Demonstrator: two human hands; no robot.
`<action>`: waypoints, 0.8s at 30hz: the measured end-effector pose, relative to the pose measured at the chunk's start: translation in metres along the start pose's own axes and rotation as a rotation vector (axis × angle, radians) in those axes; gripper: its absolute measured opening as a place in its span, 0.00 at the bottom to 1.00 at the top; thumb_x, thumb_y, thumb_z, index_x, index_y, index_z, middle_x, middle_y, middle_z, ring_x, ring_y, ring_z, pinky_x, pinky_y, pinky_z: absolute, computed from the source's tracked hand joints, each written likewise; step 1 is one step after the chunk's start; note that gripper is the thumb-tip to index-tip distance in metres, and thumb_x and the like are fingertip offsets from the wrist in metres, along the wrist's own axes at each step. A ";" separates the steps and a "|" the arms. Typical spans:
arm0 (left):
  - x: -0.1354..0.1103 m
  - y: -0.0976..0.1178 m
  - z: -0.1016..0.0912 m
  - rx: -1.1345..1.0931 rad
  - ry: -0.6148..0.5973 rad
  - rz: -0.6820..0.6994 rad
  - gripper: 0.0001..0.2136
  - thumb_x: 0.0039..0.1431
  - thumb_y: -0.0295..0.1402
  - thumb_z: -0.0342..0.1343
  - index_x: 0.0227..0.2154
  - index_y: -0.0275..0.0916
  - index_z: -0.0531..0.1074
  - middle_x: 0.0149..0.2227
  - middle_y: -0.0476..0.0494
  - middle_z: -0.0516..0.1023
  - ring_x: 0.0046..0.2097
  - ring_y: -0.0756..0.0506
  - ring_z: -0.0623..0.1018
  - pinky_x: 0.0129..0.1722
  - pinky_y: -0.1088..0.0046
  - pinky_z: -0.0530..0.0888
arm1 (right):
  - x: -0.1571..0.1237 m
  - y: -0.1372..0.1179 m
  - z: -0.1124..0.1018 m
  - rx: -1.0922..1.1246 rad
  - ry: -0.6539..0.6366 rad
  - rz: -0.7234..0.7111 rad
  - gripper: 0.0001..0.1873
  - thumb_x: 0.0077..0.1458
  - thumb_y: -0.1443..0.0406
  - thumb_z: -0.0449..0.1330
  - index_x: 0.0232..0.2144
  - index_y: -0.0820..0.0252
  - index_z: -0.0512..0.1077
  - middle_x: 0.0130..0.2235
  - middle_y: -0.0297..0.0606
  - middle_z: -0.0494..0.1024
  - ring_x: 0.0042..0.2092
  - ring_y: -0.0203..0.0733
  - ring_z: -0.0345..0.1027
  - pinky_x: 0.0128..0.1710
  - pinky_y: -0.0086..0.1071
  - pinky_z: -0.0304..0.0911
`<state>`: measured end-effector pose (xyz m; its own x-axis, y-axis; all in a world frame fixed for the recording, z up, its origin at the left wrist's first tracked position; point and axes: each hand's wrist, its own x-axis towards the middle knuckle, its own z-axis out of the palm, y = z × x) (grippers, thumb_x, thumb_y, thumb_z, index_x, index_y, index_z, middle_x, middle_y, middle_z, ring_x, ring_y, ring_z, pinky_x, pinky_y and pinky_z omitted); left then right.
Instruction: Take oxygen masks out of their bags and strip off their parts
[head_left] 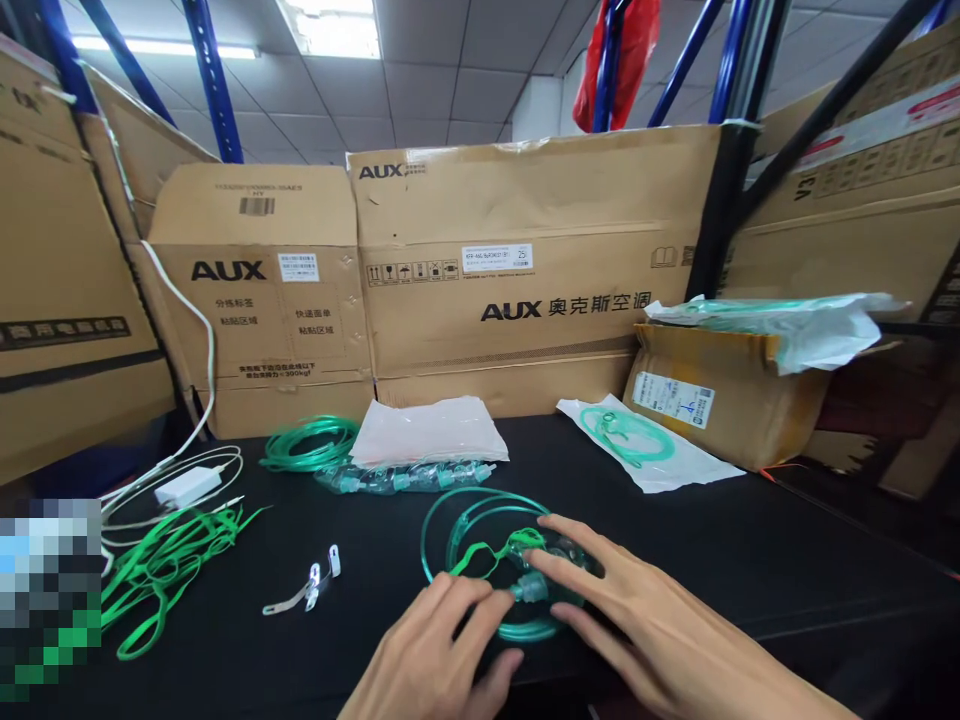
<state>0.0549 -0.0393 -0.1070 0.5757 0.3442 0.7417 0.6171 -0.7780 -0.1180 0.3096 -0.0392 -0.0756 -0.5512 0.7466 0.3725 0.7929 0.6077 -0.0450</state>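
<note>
One clear mask [555,549] with one coil of green tubing [529,632] lay on the black tabletop [300,670]. Behind, two cardboard boxes [266,290] read "AUX"; one label [496,258] showed "25". The right hand's [645,610] fingers, spread apart, touched the mask; the left hand's [431,650] were bent near its connector [532,588], their grip hidden.

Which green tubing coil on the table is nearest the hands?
The front coil, with the left hand and right hand at it; the back-left coil and back-right coil lie farther off.
</note>
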 end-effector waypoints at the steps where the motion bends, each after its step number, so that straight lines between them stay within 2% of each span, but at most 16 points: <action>1: -0.003 -0.002 -0.001 -0.027 -0.035 -0.036 0.12 0.72 0.33 0.53 0.54 0.37 0.70 0.44 0.41 0.82 0.42 0.42 0.83 0.45 0.66 0.82 | 0.000 0.001 -0.002 -0.018 -0.005 -0.028 0.23 0.72 0.60 0.51 0.66 0.46 0.66 0.70 0.44 0.65 0.63 0.55 0.70 0.58 0.51 0.72; 5: -0.007 -0.002 0.002 -0.064 -0.108 -0.154 0.16 0.67 0.32 0.60 0.55 0.38 0.69 0.47 0.39 0.79 0.46 0.39 0.80 0.45 0.61 0.83 | 0.005 0.001 -0.010 -0.110 -0.024 -0.108 0.25 0.71 0.60 0.55 0.67 0.49 0.65 0.64 0.50 0.73 0.61 0.58 0.73 0.54 0.53 0.74; 9: -0.003 0.000 0.007 -0.074 -0.170 -0.159 0.16 0.64 0.33 0.63 0.53 0.37 0.69 0.46 0.39 0.79 0.46 0.37 0.79 0.45 0.57 0.82 | 0.015 -0.004 -0.017 -0.209 -0.067 -0.143 0.28 0.67 0.56 0.60 0.66 0.57 0.67 0.61 0.60 0.75 0.59 0.63 0.73 0.50 0.53 0.77; 12: -0.003 0.001 0.010 -0.082 -0.204 -0.179 0.13 0.66 0.36 0.62 0.50 0.39 0.70 0.45 0.41 0.79 0.45 0.37 0.79 0.45 0.57 0.82 | 0.018 -0.006 -0.022 -0.248 -0.080 -0.185 0.29 0.65 0.56 0.63 0.65 0.58 0.69 0.60 0.64 0.75 0.57 0.63 0.76 0.47 0.48 0.79; 14: -0.006 0.002 0.012 -0.075 -0.203 -0.194 0.12 0.69 0.40 0.59 0.49 0.39 0.70 0.44 0.42 0.79 0.44 0.38 0.79 0.43 0.59 0.81 | 0.016 -0.008 -0.026 -0.264 -0.055 -0.225 0.29 0.63 0.59 0.65 0.64 0.60 0.71 0.59 0.64 0.76 0.54 0.62 0.78 0.45 0.46 0.80; 17: -0.010 0.003 0.018 -0.043 -0.172 -0.145 0.14 0.74 0.45 0.48 0.48 0.40 0.70 0.42 0.43 0.80 0.40 0.40 0.81 0.38 0.62 0.81 | 0.014 -0.011 -0.033 -0.260 0.015 -0.291 0.28 0.59 0.63 0.67 0.61 0.61 0.73 0.58 0.58 0.78 0.54 0.61 0.79 0.44 0.44 0.81; 19: -0.013 0.002 0.021 0.013 -0.113 -0.077 0.17 0.76 0.47 0.43 0.46 0.40 0.70 0.39 0.44 0.80 0.38 0.41 0.81 0.36 0.65 0.80 | 0.012 -0.015 -0.039 -0.238 0.071 -0.339 0.26 0.58 0.65 0.67 0.58 0.60 0.75 0.58 0.50 0.80 0.54 0.58 0.79 0.47 0.44 0.80; 22: -0.017 0.002 0.023 0.109 -0.027 -0.020 0.17 0.77 0.44 0.41 0.42 0.40 0.71 0.35 0.45 0.78 0.36 0.43 0.81 0.36 0.68 0.78 | 0.012 -0.020 -0.047 -0.198 0.121 -0.372 0.18 0.59 0.66 0.64 0.52 0.56 0.78 0.52 0.36 0.84 0.50 0.52 0.82 0.51 0.45 0.79; 24: -0.020 0.003 0.023 0.145 -0.016 -0.039 0.17 0.78 0.42 0.41 0.41 0.41 0.71 0.34 0.46 0.77 0.37 0.44 0.81 0.39 0.70 0.77 | 0.011 -0.022 -0.048 -0.183 0.134 -0.359 0.15 0.60 0.66 0.63 0.50 0.54 0.78 0.49 0.31 0.86 0.47 0.50 0.83 0.52 0.44 0.78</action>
<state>0.0572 -0.0362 -0.1377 0.5572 0.3821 0.7373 0.7097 -0.6801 -0.1839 0.2985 -0.0573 -0.0256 -0.7717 0.4470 0.4524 0.5965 0.7555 0.2708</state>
